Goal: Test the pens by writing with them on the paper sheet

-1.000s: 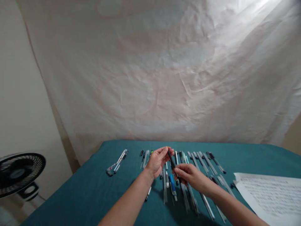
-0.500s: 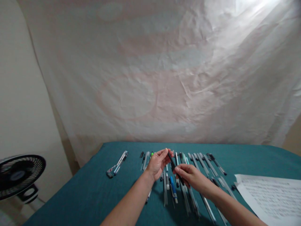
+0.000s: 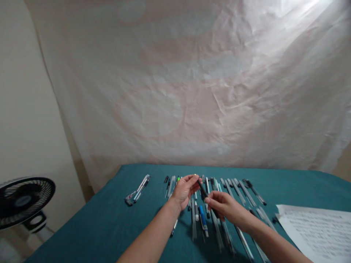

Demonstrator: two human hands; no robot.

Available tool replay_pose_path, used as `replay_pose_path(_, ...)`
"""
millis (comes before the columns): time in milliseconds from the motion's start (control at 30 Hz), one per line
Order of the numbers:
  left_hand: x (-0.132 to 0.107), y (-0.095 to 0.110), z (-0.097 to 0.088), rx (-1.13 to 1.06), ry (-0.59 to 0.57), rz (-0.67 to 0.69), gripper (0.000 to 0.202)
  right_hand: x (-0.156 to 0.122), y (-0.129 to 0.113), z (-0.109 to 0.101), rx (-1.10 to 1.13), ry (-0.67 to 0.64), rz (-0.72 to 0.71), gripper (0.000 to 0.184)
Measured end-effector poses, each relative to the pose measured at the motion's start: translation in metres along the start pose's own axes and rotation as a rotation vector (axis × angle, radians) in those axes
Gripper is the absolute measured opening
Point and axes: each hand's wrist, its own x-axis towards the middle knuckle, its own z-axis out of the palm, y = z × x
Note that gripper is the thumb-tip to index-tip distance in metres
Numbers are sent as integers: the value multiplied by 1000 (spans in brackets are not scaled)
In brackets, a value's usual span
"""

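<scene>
Both my hands hold one black pen (image 3: 203, 190) a little above a row of pens on a teal table (image 3: 109, 226). My left hand (image 3: 185, 190) pinches the pen's far end between thumb and fingertips. My right hand (image 3: 222, 206) is closed round its near end. Below them lie several pens side by side (image 3: 236, 191), among them a blue and white one (image 3: 203, 217).
A small separate bunch of pens (image 3: 137, 190) lies to the left on the table. A sheet of printed paper (image 3: 315, 230) lies at the right edge. A black fan (image 3: 23, 201) stands off the table at the left. A creased white sheet hangs behind.
Both hands stay on the black pen and have barely shifted; the pen's tilt is about the same.
</scene>
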Motion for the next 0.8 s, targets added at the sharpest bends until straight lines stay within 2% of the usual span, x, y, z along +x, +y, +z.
replay_pose_path(67, 0, -1, 0, 9, 7, 0, 22, 1, 1, -1, -3, 23, 27, 39)
replay_pose_path(167, -1, -1, 1, 20, 6, 7, 23, 0, -2, 0, 28, -17, 55, 39)
replay_pose_path(300, -1, 0, 1, 25, 2, 6, 25, -3, -5, 2, 91, -53, 25, 43)
replay_pose_path(533, -1, 2, -1, 42, 20, 5, 25, 4, 5, -2, 17, 68, 55, 37)
replay_pose_path(667, 0, 6, -1, 109, 38, 46, 26, 3, 7, -2, 3, 15, 44, 35)
replay_pose_path(800, 6, 18, -8, 251, 107, 100, 31, 3, 8, -1, -30, 8, 36, 36)
